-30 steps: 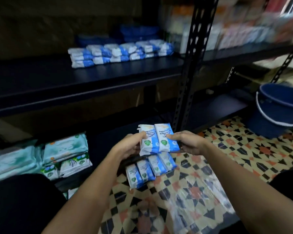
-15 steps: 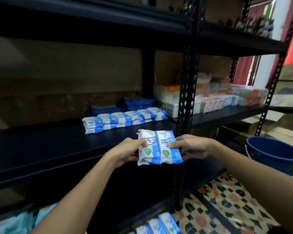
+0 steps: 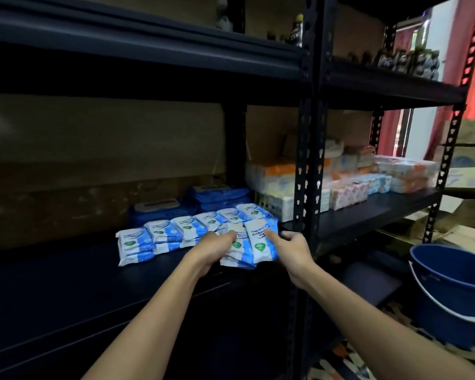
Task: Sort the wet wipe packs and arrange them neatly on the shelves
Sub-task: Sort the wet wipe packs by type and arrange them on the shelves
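A: what's happening rn?
B: left hand (image 3: pixel 217 246) and right hand (image 3: pixel 291 248) are both gripping 2 packs (image 3: pixel 248 246) over the shelf (image 3: pixel 66 283), placing step. Next they're probably setting them beside the row (image 3: pixel 187 229) behind.

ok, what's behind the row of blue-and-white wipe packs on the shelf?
Behind the row of wipe packs sit dark blue wipe packs with lids, against a brown backing. Their lower parts are covered by the row.
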